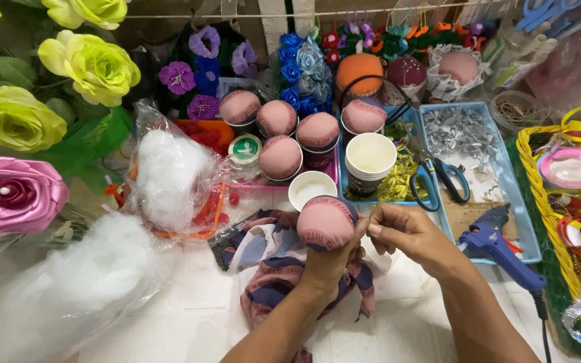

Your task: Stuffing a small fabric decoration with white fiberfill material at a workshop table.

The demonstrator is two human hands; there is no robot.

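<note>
Resting atop left hand (327, 259) fingers, fabric-covered cup (325, 222) meets right hand (405, 232) fingertips.

Stuffed ball (325, 222): matt pink woven cloth, stretched smooth. Patterned fabric (270, 259) beneath: soft, matt, creased. Stuffing (166, 171): white fluffy fibre inside clear glossy plastic bags. Cups (370, 158): matt white paper. Glue gun (495, 245): smooth blue plastic. Scissors (442, 176): metal blades, blue plastic handles. Ribbon roses (15, 195): satin sheen.

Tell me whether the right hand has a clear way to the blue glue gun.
Probably yes. The glue gun lies uncovered just beside the right hand, nothing between them. But that hand is pinching at the pink ball held by the left hand, so it must let go first.
</note>
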